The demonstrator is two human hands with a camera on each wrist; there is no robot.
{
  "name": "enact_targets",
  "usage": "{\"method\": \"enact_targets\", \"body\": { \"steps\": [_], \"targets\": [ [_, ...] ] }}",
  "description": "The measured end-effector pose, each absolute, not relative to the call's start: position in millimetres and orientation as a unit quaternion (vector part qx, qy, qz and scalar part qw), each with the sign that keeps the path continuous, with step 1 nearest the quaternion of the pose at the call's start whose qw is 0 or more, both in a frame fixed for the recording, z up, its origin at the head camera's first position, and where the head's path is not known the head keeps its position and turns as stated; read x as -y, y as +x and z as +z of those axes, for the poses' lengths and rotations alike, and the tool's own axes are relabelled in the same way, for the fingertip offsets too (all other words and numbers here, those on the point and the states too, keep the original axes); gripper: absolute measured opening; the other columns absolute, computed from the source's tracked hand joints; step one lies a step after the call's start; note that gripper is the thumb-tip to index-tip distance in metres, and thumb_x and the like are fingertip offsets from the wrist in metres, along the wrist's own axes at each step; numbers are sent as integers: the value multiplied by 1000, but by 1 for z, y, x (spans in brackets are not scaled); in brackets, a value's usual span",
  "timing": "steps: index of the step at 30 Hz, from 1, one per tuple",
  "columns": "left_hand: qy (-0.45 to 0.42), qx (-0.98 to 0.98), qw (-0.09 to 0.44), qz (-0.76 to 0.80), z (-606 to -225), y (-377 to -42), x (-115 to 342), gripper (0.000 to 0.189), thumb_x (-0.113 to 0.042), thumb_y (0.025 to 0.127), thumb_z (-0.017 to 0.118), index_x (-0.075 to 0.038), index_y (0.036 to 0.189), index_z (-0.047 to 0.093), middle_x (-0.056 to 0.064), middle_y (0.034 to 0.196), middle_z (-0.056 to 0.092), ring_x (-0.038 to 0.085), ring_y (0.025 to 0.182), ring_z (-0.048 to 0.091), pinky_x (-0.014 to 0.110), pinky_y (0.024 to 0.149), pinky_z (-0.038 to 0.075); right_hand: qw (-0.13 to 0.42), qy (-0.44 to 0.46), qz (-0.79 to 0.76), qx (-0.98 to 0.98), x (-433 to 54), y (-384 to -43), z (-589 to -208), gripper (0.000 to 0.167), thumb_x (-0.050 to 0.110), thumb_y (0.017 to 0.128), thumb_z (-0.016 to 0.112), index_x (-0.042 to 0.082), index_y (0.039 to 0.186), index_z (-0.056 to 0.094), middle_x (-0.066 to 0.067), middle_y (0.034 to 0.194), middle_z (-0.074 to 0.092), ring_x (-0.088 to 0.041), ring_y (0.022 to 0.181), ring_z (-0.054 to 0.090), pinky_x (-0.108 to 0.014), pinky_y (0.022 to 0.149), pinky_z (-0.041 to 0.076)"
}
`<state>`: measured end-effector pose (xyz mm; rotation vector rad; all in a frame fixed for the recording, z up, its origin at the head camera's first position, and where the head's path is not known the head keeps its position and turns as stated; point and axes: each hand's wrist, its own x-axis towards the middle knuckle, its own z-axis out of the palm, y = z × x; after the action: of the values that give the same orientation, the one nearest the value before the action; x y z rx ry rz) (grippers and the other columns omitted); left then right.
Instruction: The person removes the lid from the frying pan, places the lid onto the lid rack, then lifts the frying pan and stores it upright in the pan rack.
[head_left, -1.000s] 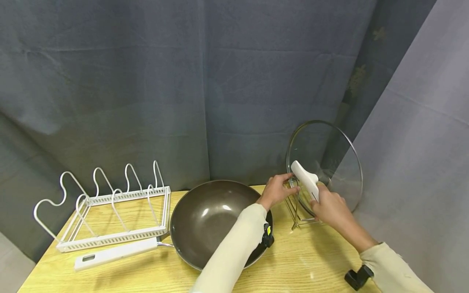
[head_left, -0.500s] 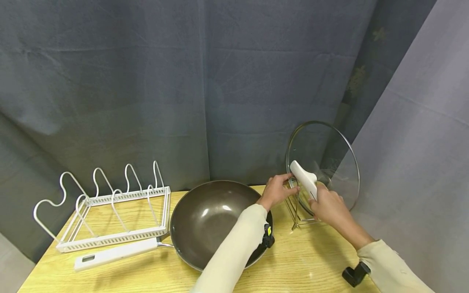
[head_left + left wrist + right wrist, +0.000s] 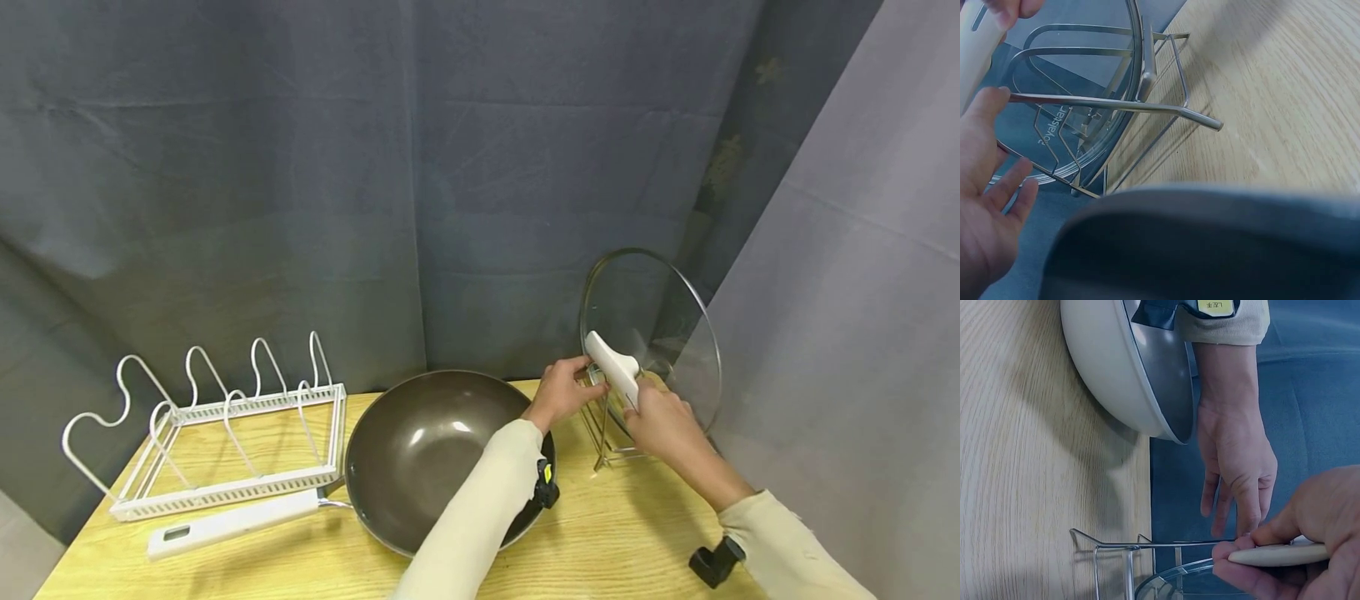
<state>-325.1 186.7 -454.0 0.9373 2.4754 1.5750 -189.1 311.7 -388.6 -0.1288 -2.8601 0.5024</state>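
Observation:
A round glass lid [image 3: 651,312] with a metal rim and a white handle [image 3: 612,367] stands nearly upright in a metal wire lid rack [image 3: 602,437]. My right hand [image 3: 666,423] grips that handle, thumb on its near side. At the rack's left side, my left hand [image 3: 558,393] holds the frame. In the left wrist view its thumb touches one end of a rack wire [image 3: 1110,103], and the other fingers lie by a second wire. Lettering shows through the glass there. A dark wok [image 3: 431,454] with a long white handle sits left of the rack, below my left forearm.
A white rack [image 3: 225,479] with several wavy wire dividers stands on the left of the wooden table [image 3: 600,550]. The wok's handle [image 3: 236,523] extends leftward in front of it. Grey curtains [image 3: 495,208] hang close behind and to the right.
My right hand has shifted slightly left with the lid handle. The lid has turned a little and looks narrower. My left hand stays on the rack; the whole head view has drifted slightly.

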Motion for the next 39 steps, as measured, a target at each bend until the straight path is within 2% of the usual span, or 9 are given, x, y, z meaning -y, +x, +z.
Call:
{"method": "enact_targets", "body": {
  "steps": [7,12,20,27,31,36,39],
  "targets": [
    [312,-785,23,535,-459,-327,-187,52,-29,90,80,-16,138,66,5,138,65,27,120,67,26,95,54,115,-55,166,978,-304,-190,-388,30,8,88,63,-14,107,54,-18,75,59,-33,62,58,-50,53,46],
    [304,-782,28,542,-460,-327,-186,50,-29,89,81,-16,136,67,5,137,66,28,121,67,26,95,54,122,-58,161,978,-298,-193,-391,31,8,87,63,-15,105,54,-23,75,60,-36,62,59,-52,54,46],
    [295,-784,42,545,-460,-326,-185,42,-26,90,81,-17,130,70,1,132,69,26,124,65,29,98,53,143,-52,155,976,-287,-191,-394,40,3,82,61,-19,113,52,-30,77,62,-40,63,60,-54,55,47],
    [284,-783,45,552,-459,-324,-186,39,-23,89,81,-19,127,72,-1,128,71,27,124,65,30,99,53,139,-57,162,975,-282,-191,-396,56,0,81,61,-23,130,45,-35,86,64,-41,67,62,-53,54,48],
    [281,-780,44,558,-459,-323,-185,39,-22,89,82,-19,127,72,0,128,71,28,124,65,30,99,53,142,-60,152,976,-281,-192,-398,53,1,82,63,-22,127,46,-34,84,64,-44,68,64,-55,56,50],
    [279,-773,45,568,-463,-325,-185,39,-18,88,82,-15,126,73,3,130,70,30,123,65,27,97,53,155,-51,118,980,-279,-193,-403,37,-1,81,65,-19,111,52,-28,76,63,-45,67,64,-56,58,51],
    [279,-773,44,569,-465,-325,-186,38,-16,88,82,-13,125,73,4,130,70,30,122,66,26,97,53,166,-47,104,980,-278,-193,-405,39,-2,80,65,-20,111,52,-28,73,63,-45,66,64,-57,60,51]
  ]
}}
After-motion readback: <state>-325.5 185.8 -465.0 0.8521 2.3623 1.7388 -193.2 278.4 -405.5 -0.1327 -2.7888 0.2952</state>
